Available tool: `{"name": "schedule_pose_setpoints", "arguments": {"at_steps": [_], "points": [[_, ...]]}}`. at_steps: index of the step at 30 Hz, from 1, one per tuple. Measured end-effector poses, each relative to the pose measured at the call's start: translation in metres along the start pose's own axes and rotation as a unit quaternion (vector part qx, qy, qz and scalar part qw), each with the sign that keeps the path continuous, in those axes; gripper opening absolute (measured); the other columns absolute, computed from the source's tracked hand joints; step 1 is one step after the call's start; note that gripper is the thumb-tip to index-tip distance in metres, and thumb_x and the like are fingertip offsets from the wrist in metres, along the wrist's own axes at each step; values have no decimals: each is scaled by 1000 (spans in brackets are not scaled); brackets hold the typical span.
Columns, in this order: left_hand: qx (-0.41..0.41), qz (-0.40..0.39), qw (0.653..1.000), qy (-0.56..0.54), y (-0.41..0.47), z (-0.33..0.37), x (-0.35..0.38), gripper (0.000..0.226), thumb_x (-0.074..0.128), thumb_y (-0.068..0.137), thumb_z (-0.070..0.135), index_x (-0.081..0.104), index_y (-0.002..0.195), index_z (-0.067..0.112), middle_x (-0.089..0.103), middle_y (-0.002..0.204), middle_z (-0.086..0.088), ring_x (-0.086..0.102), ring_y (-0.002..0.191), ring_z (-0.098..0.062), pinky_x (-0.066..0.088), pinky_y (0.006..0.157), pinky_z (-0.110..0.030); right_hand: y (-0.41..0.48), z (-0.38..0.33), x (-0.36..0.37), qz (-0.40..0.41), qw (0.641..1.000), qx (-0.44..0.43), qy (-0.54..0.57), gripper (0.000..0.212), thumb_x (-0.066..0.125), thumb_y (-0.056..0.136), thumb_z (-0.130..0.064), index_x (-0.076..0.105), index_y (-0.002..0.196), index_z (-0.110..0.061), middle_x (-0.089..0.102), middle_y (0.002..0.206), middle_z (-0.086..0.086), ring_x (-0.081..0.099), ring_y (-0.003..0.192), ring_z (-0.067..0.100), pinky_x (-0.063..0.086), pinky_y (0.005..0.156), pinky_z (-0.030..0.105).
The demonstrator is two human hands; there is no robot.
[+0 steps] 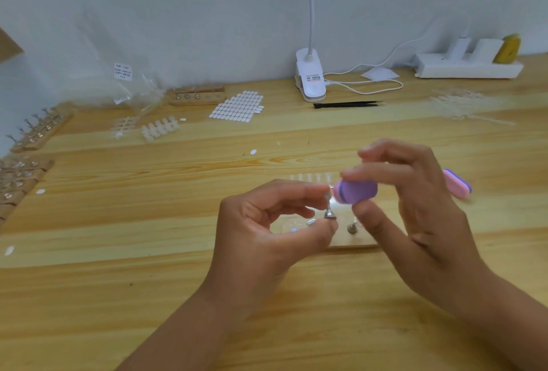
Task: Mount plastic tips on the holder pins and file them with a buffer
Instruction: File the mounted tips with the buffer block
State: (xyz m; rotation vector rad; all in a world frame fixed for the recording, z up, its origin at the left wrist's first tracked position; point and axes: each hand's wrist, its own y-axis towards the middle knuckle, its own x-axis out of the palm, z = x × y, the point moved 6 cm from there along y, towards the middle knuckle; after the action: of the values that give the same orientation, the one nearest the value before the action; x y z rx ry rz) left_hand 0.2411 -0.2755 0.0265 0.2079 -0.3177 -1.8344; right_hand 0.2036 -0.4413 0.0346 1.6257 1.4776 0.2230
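Note:
My left hand point(267, 222) pinches a small metal holder pin point(328, 207) between thumb and forefinger, lifted just above a wooden holder base point(353, 241). A tip at the pin's top is too blurred to make out. My right hand point(415, 201) grips a purple buffer block point(354, 191) between thumb and fingers, its end touching the top of the pin. Another pin point(351, 228) stands on the base under my right thumb. A strip of clear plastic tips point(308, 177) lies just behind my hands.
A pink and purple buffer point(458, 184) lies right of my right hand. Black tweezers point(345, 105), a clip lamp point(310, 80), a sticker sheet point(238, 105), tip strips point(160, 130) and more wooden holders point(41, 130) sit farther back and left. A power strip point(468, 64) is at the back right.

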Motion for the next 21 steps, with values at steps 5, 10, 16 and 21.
{"name": "schedule_pose_setpoints", "arguments": {"at_steps": [5,10,16,21], "points": [[2,-14,1000,-9,-1,1,1,29,82,64,14,79,91,23,76,87,-1,69,80,-16,54,75,-26,3,1,1,15,999,-16,-35,24,66,95,-10,66,117,-18,63,113,-2,64,107,21,51,92,32],[-23,-11,998,-60,-1,-3,0,28,82,63,12,79,90,20,76,86,-6,70,77,-16,55,67,-23,3,1,-5,45,999,16,-11,25,70,93,-12,65,117,-16,67,111,-1,66,100,9,45,87,13],[-41,-43,993,-105,0,-5,3,26,80,68,11,78,93,19,75,87,-6,69,80,-15,54,73,-23,3,-2,-4,41,998,-32,-45,27,66,92,-11,60,116,-21,66,109,-1,66,102,15,52,89,28],[-75,-49,988,-128,2,-11,5,28,75,73,15,76,101,15,70,87,-3,65,80,-12,52,71,-21,-2,6,-6,73,997,6,-2,31,64,95,-17,56,123,-28,62,115,-12,65,102,20,50,93,29]]}}
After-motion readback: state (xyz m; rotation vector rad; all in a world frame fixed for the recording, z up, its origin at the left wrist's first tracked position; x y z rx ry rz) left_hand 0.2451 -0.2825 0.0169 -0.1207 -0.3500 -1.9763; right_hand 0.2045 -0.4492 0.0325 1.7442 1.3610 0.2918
